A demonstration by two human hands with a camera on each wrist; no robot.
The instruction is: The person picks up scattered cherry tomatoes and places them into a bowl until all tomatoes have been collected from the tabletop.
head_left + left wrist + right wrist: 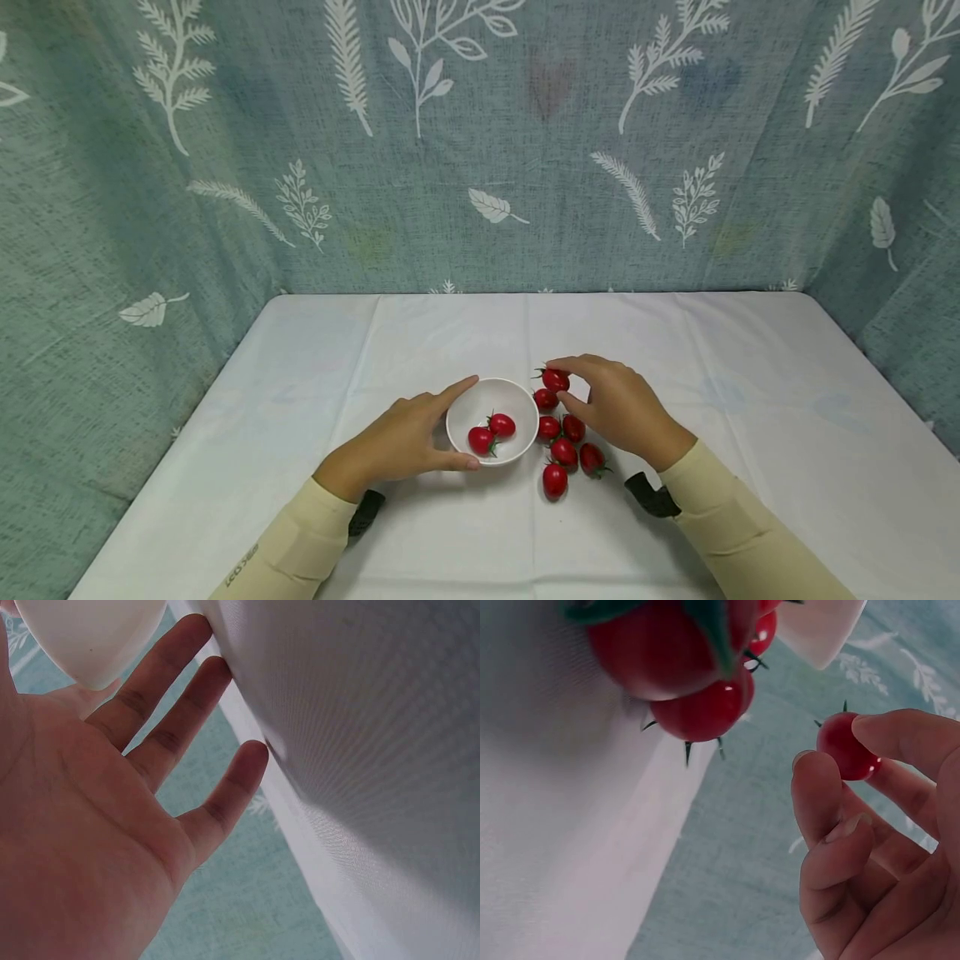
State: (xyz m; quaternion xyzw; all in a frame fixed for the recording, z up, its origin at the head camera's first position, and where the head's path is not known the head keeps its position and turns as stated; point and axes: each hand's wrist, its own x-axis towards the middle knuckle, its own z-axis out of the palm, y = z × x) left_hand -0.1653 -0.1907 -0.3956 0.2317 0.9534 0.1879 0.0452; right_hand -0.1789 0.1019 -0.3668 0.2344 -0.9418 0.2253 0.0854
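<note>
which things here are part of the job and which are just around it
Part of the job, it seems:
white bowl, with the left grip at its side
two tomatoes in it
tomato pinched in the right grip
six tomatoes on the cloth beside the bowl

Just around it:
white cloth
leaf-print curtain
black wrist pieces

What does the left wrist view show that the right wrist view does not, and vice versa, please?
Only the left wrist view shows the left hand, its palm towards the camera and three fingers stretched out. Only the right wrist view shows the right hand, pinching a red tomato, and the other tomatoes with their green stems. Both show part of the white bowl, the white tablecloth and the blue-green curtain with its white leaf pattern.
</note>
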